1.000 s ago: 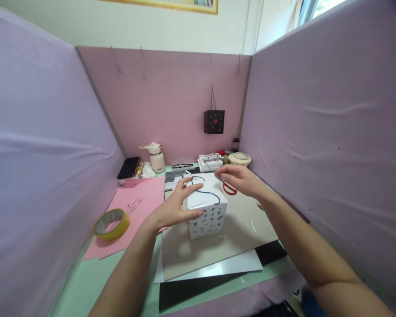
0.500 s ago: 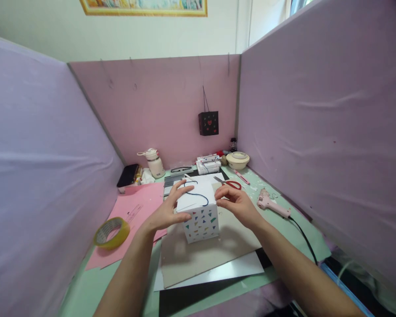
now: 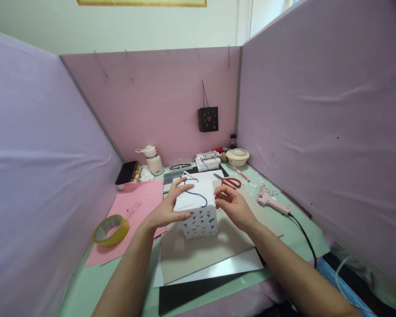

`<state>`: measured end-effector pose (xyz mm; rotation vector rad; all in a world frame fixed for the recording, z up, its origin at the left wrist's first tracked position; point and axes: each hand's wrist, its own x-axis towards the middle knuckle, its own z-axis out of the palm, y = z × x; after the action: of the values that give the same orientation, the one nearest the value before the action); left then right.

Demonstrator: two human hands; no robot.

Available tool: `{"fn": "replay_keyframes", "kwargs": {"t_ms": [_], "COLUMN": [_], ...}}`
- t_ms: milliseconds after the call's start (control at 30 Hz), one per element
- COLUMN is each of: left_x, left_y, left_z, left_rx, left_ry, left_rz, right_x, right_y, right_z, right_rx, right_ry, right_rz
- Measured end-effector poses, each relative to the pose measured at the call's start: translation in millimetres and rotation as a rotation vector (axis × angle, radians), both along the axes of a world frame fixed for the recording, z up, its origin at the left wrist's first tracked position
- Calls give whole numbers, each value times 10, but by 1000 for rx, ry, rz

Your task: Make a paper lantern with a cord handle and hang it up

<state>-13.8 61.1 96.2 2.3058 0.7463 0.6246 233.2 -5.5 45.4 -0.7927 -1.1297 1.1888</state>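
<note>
A white paper box [image 3: 200,223] with small coloured triangles on its front stands upright on a grey-brown board [image 3: 214,257]. My left hand [image 3: 171,207] grips the box at its left side, thumb at the front edge and fingers over the top. Across the white top lies a dark blue cord [image 3: 199,196], looping near the left fingers. At the box's right upper edge, my right hand [image 3: 232,204] is pinched, thumb and fingertips together. What those fingertips hold, if anything, is too small to make out. Red-handled scissors [image 3: 230,181] lie just behind my right hand.
A pink glue gun [image 3: 272,203] with a black cable lies at the right. Yellow tape [image 3: 111,230] rests on pink paper [image 3: 141,196] at the left. Behind stand a bottle [image 3: 154,162] and a cream bowl [image 3: 237,157]. A small black bag [image 3: 208,119] hangs on the pink panel.
The camera view has shifted slightly, so everything sits a little higher in it. Both hands stay at the box; the right fingers have barely moved.
</note>
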Motion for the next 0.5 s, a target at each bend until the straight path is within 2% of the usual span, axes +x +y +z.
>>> {"fn": "replay_keyframes", "kwargs": {"t_ms": [300, 400, 500], "left_x": [15, 4, -60], "left_y": [-8, -13, -5], "left_z": [-23, 14, 87], "left_rx": [-13, -21, -41], "left_ry": [-6, -19, -49], "left_rz": [17, 41, 129], "right_x": [-27, 117, 444], "right_y": [-26, 99, 411], "right_z": [10, 42, 79], "right_rx": [-1, 4, -45], "right_ry": [-46, -332, -613], "right_rz": [0, -165, -376]}}
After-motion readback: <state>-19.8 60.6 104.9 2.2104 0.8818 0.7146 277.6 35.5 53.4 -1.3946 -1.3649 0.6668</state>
